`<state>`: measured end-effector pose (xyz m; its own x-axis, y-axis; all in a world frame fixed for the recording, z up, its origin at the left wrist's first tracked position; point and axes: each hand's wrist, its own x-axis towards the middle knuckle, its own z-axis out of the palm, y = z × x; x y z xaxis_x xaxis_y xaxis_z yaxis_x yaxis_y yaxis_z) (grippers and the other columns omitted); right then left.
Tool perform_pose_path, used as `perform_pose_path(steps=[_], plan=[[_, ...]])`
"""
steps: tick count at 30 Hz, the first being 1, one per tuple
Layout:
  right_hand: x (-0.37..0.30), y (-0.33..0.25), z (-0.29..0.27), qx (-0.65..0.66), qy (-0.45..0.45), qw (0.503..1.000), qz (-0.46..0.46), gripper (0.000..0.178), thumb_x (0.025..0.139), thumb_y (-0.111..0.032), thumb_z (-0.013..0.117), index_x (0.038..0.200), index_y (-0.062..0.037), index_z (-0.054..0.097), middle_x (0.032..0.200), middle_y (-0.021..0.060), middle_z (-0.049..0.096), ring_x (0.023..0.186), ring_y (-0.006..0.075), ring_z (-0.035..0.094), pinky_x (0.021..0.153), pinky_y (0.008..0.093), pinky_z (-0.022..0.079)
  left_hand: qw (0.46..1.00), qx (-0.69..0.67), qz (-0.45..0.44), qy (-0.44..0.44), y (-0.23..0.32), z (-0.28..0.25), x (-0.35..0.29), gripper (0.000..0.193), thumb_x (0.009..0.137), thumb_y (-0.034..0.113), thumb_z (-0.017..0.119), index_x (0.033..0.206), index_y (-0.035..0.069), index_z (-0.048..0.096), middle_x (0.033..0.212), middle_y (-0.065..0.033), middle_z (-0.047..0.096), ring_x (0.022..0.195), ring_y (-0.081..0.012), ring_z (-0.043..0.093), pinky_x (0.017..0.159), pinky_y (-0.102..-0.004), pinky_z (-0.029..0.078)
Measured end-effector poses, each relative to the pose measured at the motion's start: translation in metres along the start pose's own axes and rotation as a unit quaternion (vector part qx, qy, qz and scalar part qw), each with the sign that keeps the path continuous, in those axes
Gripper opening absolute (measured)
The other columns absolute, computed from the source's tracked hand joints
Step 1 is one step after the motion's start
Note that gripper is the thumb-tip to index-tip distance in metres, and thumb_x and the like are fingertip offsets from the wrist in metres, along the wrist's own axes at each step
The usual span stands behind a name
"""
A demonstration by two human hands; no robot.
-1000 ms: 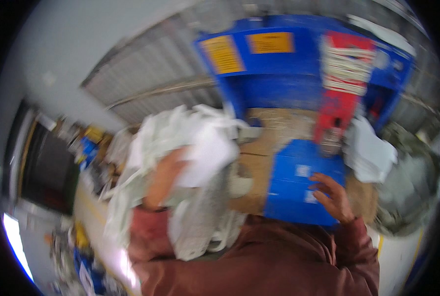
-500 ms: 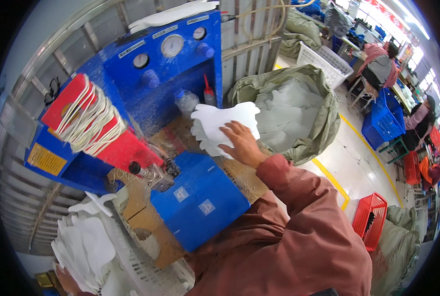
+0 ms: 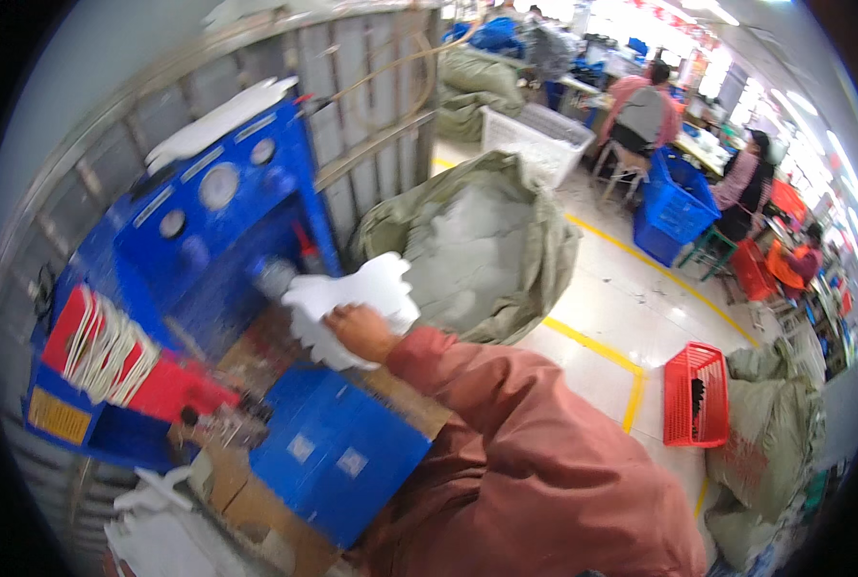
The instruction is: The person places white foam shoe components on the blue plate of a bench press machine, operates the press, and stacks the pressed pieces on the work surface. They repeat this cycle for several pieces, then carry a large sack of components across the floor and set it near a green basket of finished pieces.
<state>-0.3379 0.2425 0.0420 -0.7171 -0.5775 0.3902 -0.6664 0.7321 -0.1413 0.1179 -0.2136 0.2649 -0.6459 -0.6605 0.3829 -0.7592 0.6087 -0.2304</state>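
My right hand [image 3: 361, 330] rests on a stack of thin white cut pieces [image 3: 390, 279] with wavy edges. Its fingers are bent and drawn together on the top piece, and the thumb is hidden. The stack lies beyond a blue board [image 3: 337, 457], beside a blue machine [image 3: 222, 226] with round gauges. Of my left hand only a blurred sliver [image 3: 111, 565] shows at the lower left, by more white pieces [image 3: 174, 543]; its fingers are hidden.
Right of the stack stands an open green sack [image 3: 549, 245] full of white pieces. A red machine arm [image 3: 150, 385] wound with cord juts in from the left. A red basket [image 3: 695, 394] and filled sacks [image 3: 765, 433] stand at right. Several people sit working farther off.
The whole view has swung to the right, so the machine sits farther left. My right hand's fingers, spread before, are now bent closer together on the stack. Less of my left hand shows.
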Motion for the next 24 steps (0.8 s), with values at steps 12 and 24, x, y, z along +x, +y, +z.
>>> perform_pose_path(steps=[12, 24], plan=[[-0.097, 0.033, -0.175, 0.468, 0.233, 0.819, 0.235, 0.032, 0.106, -0.012, 0.061, 0.136, -0.0014, 0.06, 0.107, 0.0114, 0.07, 0.087, 0.0153, 0.069, 0.077, 0.0346, 0.061, 0.607, -0.756, 0.088, -0.227, 0.283, 0.074, -0.137, 0.041, 0.109, 0.032, 0.063, 0.131, -0.002, 0.07, 0.114, -0.0189, 0.075, 0.101, -0.0274, 0.073, 0.086, -0.0427, 0.058], [-0.179, -0.113, -0.127, 0.785, -0.17, 0.501, 0.322, 0.03, 0.11, -0.011, 0.057, 0.138, -0.0007, 0.058, 0.129, 0.0083, 0.068, 0.115, 0.0191, 0.067, 0.095, 0.0381, 0.06, 0.345, -0.845, -0.182, -0.367, 0.283, 0.052, -0.2, 0.049, 0.096, -0.001, 0.067, 0.143, 0.0, 0.055, 0.138, -0.0144, 0.065, 0.125, -0.03, 0.066, 0.105, -0.0449, 0.055]])
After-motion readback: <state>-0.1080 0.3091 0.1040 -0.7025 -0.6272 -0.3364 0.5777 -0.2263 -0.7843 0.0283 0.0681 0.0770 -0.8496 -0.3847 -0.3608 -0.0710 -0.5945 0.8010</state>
